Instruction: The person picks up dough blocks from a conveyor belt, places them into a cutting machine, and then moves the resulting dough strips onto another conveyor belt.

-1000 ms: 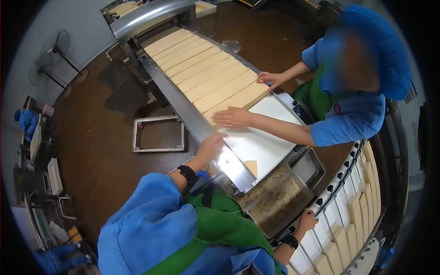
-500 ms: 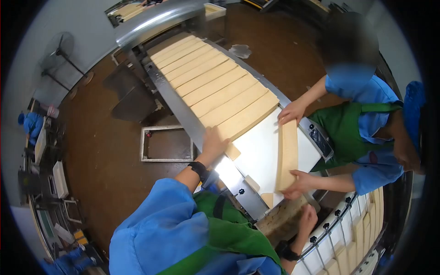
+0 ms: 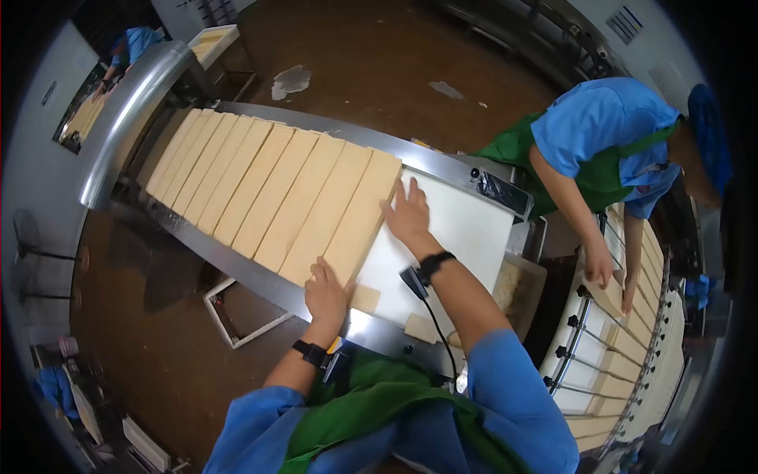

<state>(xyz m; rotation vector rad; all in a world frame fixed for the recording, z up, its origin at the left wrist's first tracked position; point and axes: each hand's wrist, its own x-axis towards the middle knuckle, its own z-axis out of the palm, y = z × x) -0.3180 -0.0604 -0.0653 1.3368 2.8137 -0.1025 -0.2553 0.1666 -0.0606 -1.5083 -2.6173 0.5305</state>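
Note:
Pale dough strips (image 3: 272, 186) lie side by side across a white conveyor belt (image 3: 466, 229). My left hand (image 3: 325, 299) rests on the near end of the last strip (image 3: 365, 209), its fingers lying over the dough. Toward the far end of that same strip, my right hand (image 3: 409, 215) is open with fingers spread, touching its edge above the bare belt. Small dough offcuts (image 3: 365, 299) sit by the belt's near edge, just right of my left hand. Neither hand has lifted any dough.
A metal roller cover (image 3: 134, 118) spans the belt's far left end. A control box (image 3: 504, 192) is on the far rail. On the right, a co-worker's hands (image 3: 602, 268) hold a dough strip over a second conveyor (image 3: 580, 379) with rods and knobs. A bin (image 3: 521, 288) stands between.
My view has turned right. My right hand has come up from low on the right to the last strip. The co-worker has carried a strip from this belt to the second conveyor.

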